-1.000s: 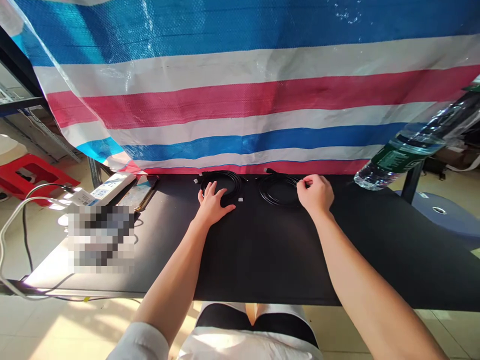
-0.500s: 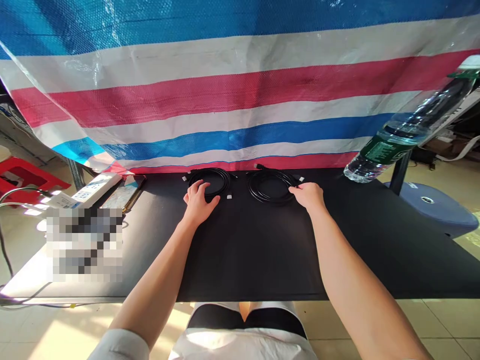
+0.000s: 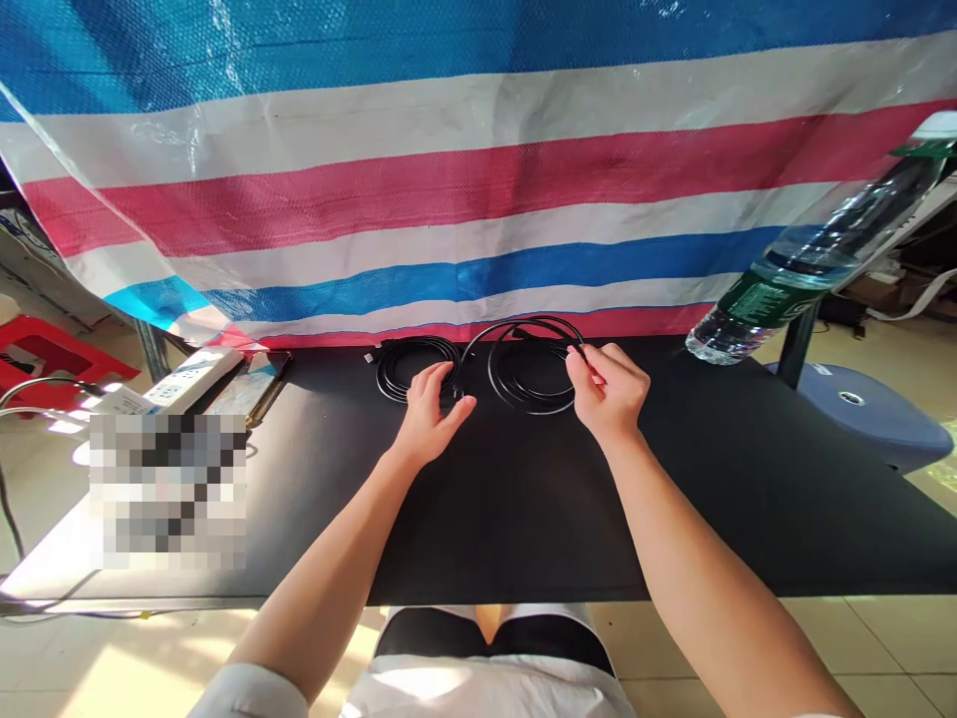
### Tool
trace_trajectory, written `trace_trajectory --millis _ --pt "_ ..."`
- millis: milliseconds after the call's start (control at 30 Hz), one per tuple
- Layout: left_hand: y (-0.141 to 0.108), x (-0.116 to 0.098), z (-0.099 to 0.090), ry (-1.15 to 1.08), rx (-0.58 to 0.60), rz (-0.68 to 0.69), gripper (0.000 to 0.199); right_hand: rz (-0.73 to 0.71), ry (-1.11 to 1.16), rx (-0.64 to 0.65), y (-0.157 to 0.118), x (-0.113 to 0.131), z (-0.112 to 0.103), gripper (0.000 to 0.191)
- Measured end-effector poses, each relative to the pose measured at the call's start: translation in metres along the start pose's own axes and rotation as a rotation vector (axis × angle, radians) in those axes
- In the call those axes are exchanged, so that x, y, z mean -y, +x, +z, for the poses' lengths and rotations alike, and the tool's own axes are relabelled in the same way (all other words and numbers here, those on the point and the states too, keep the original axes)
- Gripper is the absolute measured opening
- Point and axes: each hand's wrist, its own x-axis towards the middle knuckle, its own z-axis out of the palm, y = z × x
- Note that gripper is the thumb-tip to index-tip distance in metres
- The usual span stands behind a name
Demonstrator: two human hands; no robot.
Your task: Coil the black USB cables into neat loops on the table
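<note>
Apparently to keep its loops together, our right hand (image 3: 611, 391) pinches the right coil (image 3: 532, 408); our left hand (image 3: 428, 419), loosely open, reaches the left coil (image 3: 384, 379).

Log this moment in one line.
left hand: open, at left cable coil | right hand: pinching right cable coil | bottle: on tabletop, far right

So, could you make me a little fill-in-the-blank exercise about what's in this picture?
1. A black cable is pinched by the person's ____ hand.
2. Of the two black coils, the left hand is nearer the one on the ____.
3. The bottle has a ____ label.
4. The hanging sheet has blue, red and ____ stripes.

Missing words: right; left; green; white.
</note>
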Motion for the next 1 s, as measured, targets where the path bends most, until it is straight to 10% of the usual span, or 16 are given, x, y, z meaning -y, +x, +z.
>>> trace_trajectory --millis 233,433,667,867,1000 --pt "0.005 -0.01 0.005 -0.617 -0.066 -0.34 0.006 0.018 0.002 0.18 0.0 0.0 0.001 0.035" --pt "0.015 -0.007 -0.011 -0.777 -0.321 -0.387 0.031 0.433 -0.207 0.125 0.014 -0.045 -0.009 0.031" --pt "0.021 -0.007 -0.027 -0.901 -0.468 -0.407 0.044 0.63 -0.233 0.361 0.01 -0.059 -0.007 0.023" --pt "0.026 -0.001 -0.047 -1.034 -0.614 -0.526 0.042 0.727 -0.216 0.247 0.01 -0.061 -0.006 0.022" --pt "0.03 0.013 -0.067 -1.161 -0.676 -0.676 0.042 0.915 0.184 -0.007 0.014 -0.071 -0.013 0.015"
